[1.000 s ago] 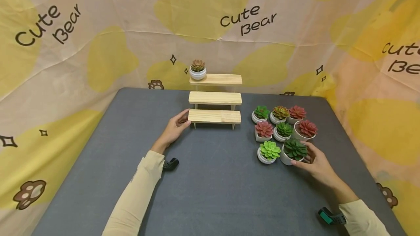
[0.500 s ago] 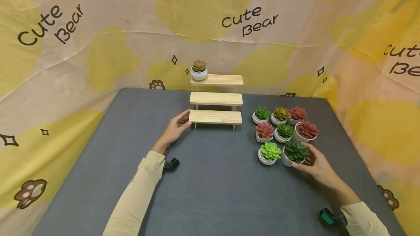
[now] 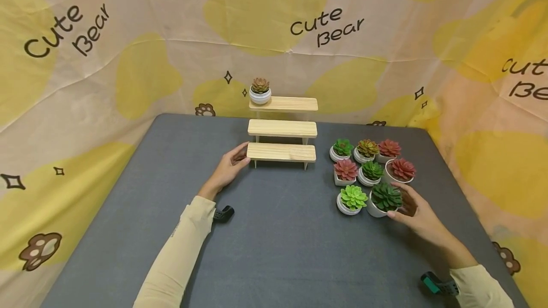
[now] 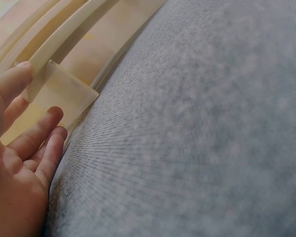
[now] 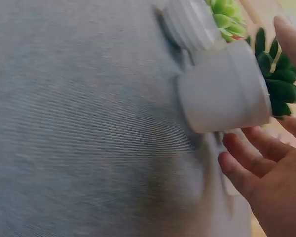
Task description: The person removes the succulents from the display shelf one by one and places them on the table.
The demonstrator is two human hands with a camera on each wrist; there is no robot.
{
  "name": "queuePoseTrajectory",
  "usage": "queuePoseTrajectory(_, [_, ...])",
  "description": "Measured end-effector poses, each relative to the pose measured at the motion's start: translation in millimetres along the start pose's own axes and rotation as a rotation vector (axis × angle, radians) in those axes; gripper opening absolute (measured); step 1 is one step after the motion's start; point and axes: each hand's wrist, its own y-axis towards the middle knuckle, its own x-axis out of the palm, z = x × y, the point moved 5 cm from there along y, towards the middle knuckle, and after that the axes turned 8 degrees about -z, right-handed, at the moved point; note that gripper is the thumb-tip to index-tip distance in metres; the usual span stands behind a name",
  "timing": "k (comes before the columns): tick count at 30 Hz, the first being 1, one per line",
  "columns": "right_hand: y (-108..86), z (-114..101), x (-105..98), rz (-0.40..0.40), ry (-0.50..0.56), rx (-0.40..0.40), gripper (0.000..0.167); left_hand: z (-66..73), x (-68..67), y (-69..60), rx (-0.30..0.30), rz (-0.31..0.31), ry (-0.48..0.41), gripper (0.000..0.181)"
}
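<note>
A three-tier wooden display stand (image 3: 281, 152) stands at the back middle of the table. My left hand (image 3: 227, 168) pinches the left end of its lowest board between thumb and finger. In the left wrist view the other fingers (image 4: 39, 133) are beside the stand's clear leg (image 4: 71, 91). At right, my right hand (image 3: 421, 215) is around the right side of a dark green succulent (image 3: 386, 197) in a white pot (image 5: 227, 89). Its fingers are spread, and in the right wrist view a gap shows between fingers and pot. A brownish-pink succulent (image 3: 259, 90) sits at the top board's left end.
Several potted succulents stand close together at right, among them a light green one (image 3: 353, 197), a pink one (image 3: 345, 169) and a red one (image 3: 402, 169). The grey table (image 3: 274, 251) ends at a printed cloth backdrop (image 3: 239, 23).
My right hand has loosened from the dark green succulent's pot and drawn slightly back to the right. The pot stays put. My left hand keeps its place on the stand.
</note>
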Motion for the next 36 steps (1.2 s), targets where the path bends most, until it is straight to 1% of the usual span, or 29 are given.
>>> queuePoseTrajectory(5, [2.3,-14.3,-15.0,-0.008,-0.006,-0.074,0.065,-2.2,0.2,0.3,-0.012,0.004,-0.011,0.058])
queuePoseTrajectory(8, [7.9,-24.3,-23.0,-0.008,0.0,-0.125,0.063,-1.7,-0.4,1.2,-0.012,0.007,-0.023,0.058])
queuePoseTrajectory(10, [12.4,-30.8,-27.0,-0.006,-0.003,-0.139,0.063,-1.9,-0.7,2.0,-0.011,0.006,-0.029,0.058])
queuePoseTrajectory(18, [33.9,-55.1,-35.4,0.003,-0.017,-0.171,0.063,-4.6,1.0,3.7,-0.027,-0.017,-0.043,0.059])
queuePoseTrajectory(27, [58.0,-79.1,-40.1,0.008,0.013,-0.224,0.059,-2.4,-1.1,3.3,-0.01,0.004,-0.024,0.058])
queuePoseTrajectory(36, [81.8,-97.1,-35.9,-0.018,-0.002,-0.201,0.056,-3.0,-1.2,1.9,-0.002,0.008,0.004,0.059])
